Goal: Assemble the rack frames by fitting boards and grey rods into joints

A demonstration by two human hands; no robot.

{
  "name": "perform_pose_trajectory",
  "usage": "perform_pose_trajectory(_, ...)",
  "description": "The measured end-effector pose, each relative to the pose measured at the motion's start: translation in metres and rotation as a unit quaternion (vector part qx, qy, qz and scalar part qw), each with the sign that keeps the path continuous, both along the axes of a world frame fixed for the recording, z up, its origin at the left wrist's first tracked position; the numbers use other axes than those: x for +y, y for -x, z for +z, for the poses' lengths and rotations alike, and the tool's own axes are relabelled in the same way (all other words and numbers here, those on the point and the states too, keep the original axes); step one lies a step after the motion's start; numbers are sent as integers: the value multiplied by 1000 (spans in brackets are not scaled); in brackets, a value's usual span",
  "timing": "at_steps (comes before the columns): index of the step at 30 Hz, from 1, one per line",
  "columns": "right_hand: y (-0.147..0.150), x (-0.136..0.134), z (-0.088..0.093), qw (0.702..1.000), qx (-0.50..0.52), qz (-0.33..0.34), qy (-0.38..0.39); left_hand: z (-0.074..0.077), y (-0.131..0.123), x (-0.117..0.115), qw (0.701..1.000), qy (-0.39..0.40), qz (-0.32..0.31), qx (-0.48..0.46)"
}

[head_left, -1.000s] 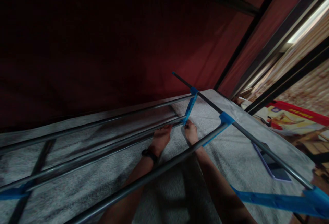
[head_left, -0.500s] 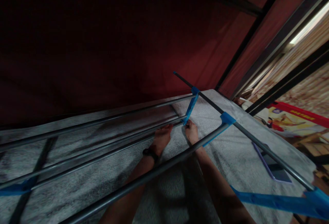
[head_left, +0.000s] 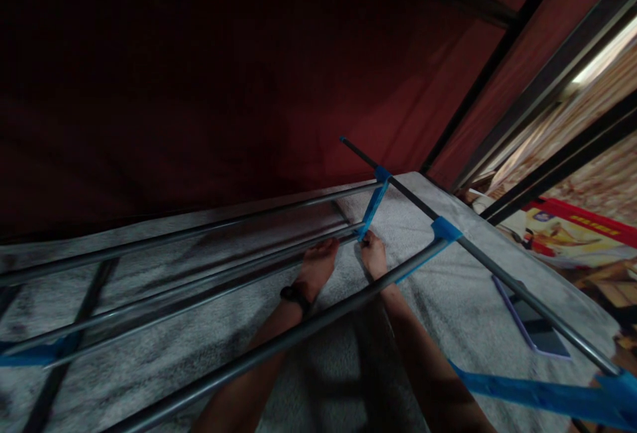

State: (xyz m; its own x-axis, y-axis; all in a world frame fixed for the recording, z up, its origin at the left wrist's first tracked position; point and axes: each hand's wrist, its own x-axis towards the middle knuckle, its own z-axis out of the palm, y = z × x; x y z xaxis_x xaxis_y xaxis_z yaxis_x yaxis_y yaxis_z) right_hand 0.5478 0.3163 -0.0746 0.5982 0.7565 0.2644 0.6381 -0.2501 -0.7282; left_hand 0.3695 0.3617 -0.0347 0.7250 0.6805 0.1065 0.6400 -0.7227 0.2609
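Note:
A rack frame of grey metal tubes and blue plastic connectors stands over a grey fleecy cloth point(head_left: 423, 313). My left hand point(head_left: 320, 262), with a dark band at its wrist, is closed around the lower metal tube point(head_left: 269, 274) near that tube's right end. Just right of it, my right hand point(head_left: 373, 254) pinches the lower end of a blue connector point(head_left: 374, 207), where the tube meets it. The fingertips there are partly hidden. Both forearms pass beneath a nearer tube point(head_left: 298, 332), which runs to another blue connector point(head_left: 446, 229).
A long upright tube point(head_left: 497, 274) slants across the right side to a blue connector point(head_left: 617, 386) at the lower right. Beneath it lies a phone-like slab point(head_left: 532, 320) with a purple edge. Dark red fabric point(head_left: 249, 88) hangs behind. A red-and-yellow printed box point(head_left: 572, 227) is at the right.
The view has shifted slightly, moving the frame and hands a little to the right in the picture. Both hands keep the same places on the tube and connector.

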Motion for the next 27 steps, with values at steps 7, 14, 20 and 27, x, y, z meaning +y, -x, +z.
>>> perform_pose_trajectory(7, -3, 0, -3, 1000, 3, -9, 15, 10, -1, -3, 1000, 2, -16, -2)
perform_pose_trajectory(14, -13, -5, -6, 998, -18, 3, 53, 12, 11, -12, 1000, -5, 6, -15)
perform_pose_trajectory(20, -19, -4, -11, 992, -62, -13, 111, 21, 6, -17, 997, -78, -24, 1)
perform_pose_trajectory(27, -16, -5, -6, 984, -71, -28, 158, 28, -4, -21, 990, -117, -76, 6)
